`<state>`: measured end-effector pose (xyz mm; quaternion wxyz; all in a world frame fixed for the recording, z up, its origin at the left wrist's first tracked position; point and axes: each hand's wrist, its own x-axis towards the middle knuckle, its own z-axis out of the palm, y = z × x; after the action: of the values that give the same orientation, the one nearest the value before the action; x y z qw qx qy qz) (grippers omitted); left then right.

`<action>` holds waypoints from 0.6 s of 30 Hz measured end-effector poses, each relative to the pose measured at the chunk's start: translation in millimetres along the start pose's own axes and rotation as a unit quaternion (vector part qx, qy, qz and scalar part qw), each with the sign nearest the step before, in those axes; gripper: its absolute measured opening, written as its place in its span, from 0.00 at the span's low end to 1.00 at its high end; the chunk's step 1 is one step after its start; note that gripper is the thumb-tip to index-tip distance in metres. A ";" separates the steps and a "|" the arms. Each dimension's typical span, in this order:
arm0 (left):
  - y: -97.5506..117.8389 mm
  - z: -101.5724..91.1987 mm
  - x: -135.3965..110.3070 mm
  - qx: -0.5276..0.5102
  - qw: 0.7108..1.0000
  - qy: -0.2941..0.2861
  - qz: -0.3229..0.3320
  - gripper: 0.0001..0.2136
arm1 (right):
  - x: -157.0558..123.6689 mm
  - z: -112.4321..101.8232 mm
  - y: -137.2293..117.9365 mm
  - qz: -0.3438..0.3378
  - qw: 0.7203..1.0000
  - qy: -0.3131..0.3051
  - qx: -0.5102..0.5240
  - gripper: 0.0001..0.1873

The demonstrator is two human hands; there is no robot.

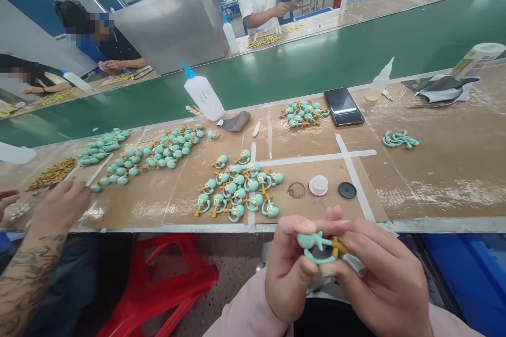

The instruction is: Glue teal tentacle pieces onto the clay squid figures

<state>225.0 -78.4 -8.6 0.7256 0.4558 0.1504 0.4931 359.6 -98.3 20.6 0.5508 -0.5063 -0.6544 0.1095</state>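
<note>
Between both hands, just off the table's front edge, I hold a small teal and mustard cartoon figurine (306,240) with a curved teal arm piece along its lower side. My left hand (290,268) pinches the round head end between thumb and fingers. The fingers of my right hand (379,268) close on the mustard body end, its thumb by the curved piece. Similar figurines (237,189) with yellow eyes lie in a cluster on the table ahead. Loose curved teal pieces (399,139) lie at the right.
A black phone (343,106), a glue bottle with a blue tip (203,96), a small dropper bottle (380,81), a white cap (318,185) and a black lid (347,190) are on the table. A co-worker's tattooed arm (35,268) reaches in at left, near a red stool (166,279).
</note>
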 end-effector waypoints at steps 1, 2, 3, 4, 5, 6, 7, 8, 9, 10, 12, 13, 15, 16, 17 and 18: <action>-0.1 0.4 1.1 0.005 1.000 -0.001 0.002 0.12 | -0.5 -0.2 1.6 0.002 1.000 -0.002 -0.001 0.07; 0.9 0.6 3.2 0.014 1.000 -0.007 0.001 0.12 | -0.7 -0.7 3.7 0.004 1.000 -0.006 -0.002 0.07; 3.5 0.3 6.7 0.028 0.999 -0.019 -0.001 0.12 | -0.6 -1.6 6.3 0.007 1.000 -0.012 -0.005 0.07; 8.2 -0.9 11.9 0.051 0.998 -0.038 -0.002 0.12 | 0.0 -2.9 9.4 0.010 1.000 -0.020 -0.007 0.07; 15.1 -3.3 19.3 0.087 0.994 -0.063 -0.005 0.13 | 0.8 -4.7 13.0 0.012 1.000 -0.028 -0.008 0.08; 24.0 -7.3 29.2 0.137 0.986 -0.091 -0.007 0.13 | 1.7 -6.8 16.8 0.014 0.999 -0.035 -0.011 0.10; 34.6 -13.3 41.5 0.200 0.973 -0.117 -0.006 0.14 | 2.7 -9.4 20.9 0.017 0.999 -0.035 -0.016 0.12; 45.9 -21.5 56.0 0.280 0.951 -0.134 -0.007 0.15 | 3.5 -12.2 24.7 0.022 0.999 -0.028 -0.027 0.13; 57.1 -31.6 72.2 0.372 0.918 -0.139 -0.003 0.17 | 4.2 -15.2 28.3 0.029 0.999 -0.014 -0.041 0.13; 67.0 -43.4 89.5 0.473 0.872 -0.124 -0.008 0.18 | 4.6 -18.2 31.3 0.039 0.998 0.005 -0.057 0.11; 79.7 -69.5 123.5 0.732 0.673 -0.096 -0.040 0.17 | 4.7 -23.7 35.5 0.062 0.994 0.042 -0.086 0.07; 81.6 -81.9 138.5 0.773 0.626 -0.085 -0.056 0.16 | 4.4 -25.9 36.8 0.071 0.992 0.055 -0.093 0.05; 77.9 -101.5 161.5 0.812 0.571 -0.094 -0.081 0.13 | 3.1 -29.4 38.3 0.079 0.990 0.065 -0.097 0.05; 73.9 -107.9 169.1 0.816 0.561 -0.104 -0.091 0.13 | 2.2 -30.8 38.8 0.080 0.990 0.065 -0.099 0.04; 70.0 -112.2 174.2 0.821 0.551 -0.115 -0.100 0.12 | 1.2 -32.3 39.2 0.081 0.989 0.066 -0.101 0.05; 67.6 -114.7 177.4 0.823 0.543 -0.123 -0.108 0.12 | 0.2 -34.1 39.8 0.084 0.989 0.065 -0.104 0.05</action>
<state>192.4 138.4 25.3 0.0907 0.8895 0.4477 0.0098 409.5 -93.8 5.4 0.5253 -0.6205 -0.5798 0.0532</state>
